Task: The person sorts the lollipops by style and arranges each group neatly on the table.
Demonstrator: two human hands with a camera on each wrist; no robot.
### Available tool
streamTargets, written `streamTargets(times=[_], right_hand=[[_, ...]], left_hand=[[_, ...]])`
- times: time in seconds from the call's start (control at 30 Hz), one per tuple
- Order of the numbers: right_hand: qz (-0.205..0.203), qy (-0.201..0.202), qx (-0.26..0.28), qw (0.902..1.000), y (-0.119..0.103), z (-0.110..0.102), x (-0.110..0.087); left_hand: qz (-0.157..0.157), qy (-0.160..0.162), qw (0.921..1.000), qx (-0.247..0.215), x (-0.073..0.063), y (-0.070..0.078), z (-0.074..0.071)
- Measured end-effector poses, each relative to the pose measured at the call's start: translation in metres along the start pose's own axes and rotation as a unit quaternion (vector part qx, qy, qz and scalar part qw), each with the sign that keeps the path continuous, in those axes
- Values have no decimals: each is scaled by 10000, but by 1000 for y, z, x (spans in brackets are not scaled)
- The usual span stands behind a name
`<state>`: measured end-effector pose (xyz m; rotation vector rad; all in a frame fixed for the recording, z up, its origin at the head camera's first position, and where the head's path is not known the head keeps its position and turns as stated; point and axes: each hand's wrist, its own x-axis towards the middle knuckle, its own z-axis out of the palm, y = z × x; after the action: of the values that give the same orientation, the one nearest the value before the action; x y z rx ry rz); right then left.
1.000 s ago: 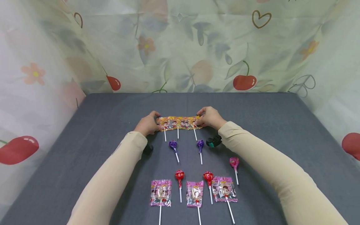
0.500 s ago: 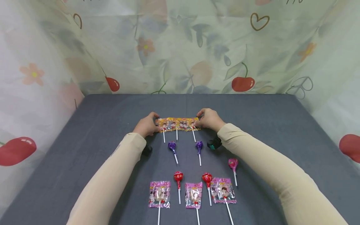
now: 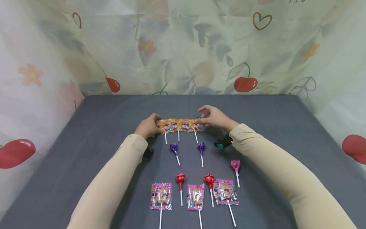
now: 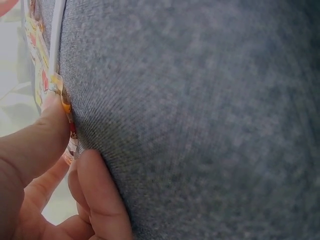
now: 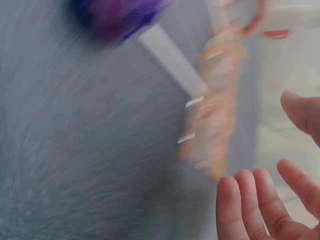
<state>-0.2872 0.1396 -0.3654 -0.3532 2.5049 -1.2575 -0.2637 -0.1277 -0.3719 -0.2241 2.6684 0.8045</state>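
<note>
Three lollipops in flat orange wrappers lie side by side in a row at the far middle of the table, sticks toward me. At the row's left end my left hand holds the outermost wrapper, thumb on its near side; the left wrist view shows the thumb over the wrapper's edge. My right hand is at the row's right end with thumb and fingers spread. In the right wrist view its fingers are apart from the blurred orange wrapper.
Nearer me lie two purple lollipops, two red ones and a pink one. Three flat pink-wrapped lollipops form the front row. A patterned curtain stands behind the grey table.
My right hand has let go of the right-end wrapper, opened its fingers and shifted slightly right. My left hand keeps its hold on the left end.
</note>
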Motion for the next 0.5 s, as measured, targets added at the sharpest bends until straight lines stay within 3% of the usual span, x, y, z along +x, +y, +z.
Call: streamTargets(times=[0.23,0.5], right_hand=[[-605,15,909,9940,-29,-20,-44],[-1072,-143,743,9913,-45,-13,-109]], left_hand=[[46,-9,10000,26,1,1,-1],[74,6,10000,2,1,0,-2]])
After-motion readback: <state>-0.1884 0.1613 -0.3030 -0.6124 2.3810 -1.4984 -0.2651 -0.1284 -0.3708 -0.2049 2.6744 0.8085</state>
